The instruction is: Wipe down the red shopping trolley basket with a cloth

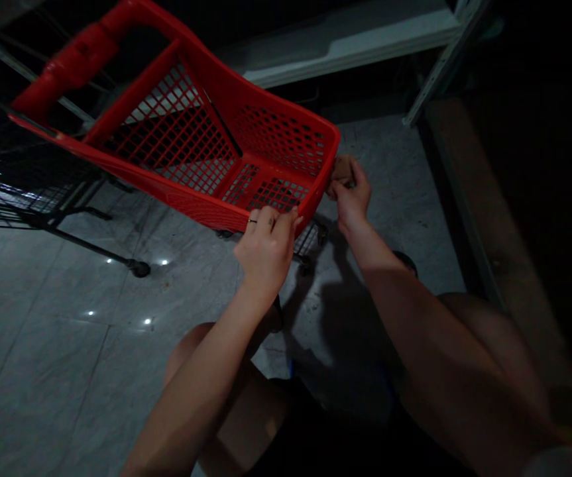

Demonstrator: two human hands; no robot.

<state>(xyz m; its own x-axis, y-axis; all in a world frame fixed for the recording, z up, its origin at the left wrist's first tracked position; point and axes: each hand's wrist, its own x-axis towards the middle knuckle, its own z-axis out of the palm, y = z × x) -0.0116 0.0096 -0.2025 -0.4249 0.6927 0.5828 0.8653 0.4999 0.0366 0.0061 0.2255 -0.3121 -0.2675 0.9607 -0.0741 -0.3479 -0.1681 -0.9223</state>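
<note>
A red plastic shopping cart (pixel 278 99) with lattice sides stands tilted across the view, and I see nothing in its basket. My left hand (pixel 267 246) is closed over the near rim of the basket, close to its front corner, with a ring on one finger. Just outside the front end, my right hand (pixel 354 202) pinches a small tan-brown piece (pixel 343 169), perhaps a cloth or sponge. That piece is at the cart's front wall; dim light hides its exact kind and whether it touches.
A dark wire cart (pixel 42 205) with a caster (pixel 139 268) stands at the left. Behind the red cart is a pale metal shelf (pixel 365 50) with an upright post. A brownish ledge (pixel 494 218) runs along the right. Grey tiles (pixel 57 358) cover the floor.
</note>
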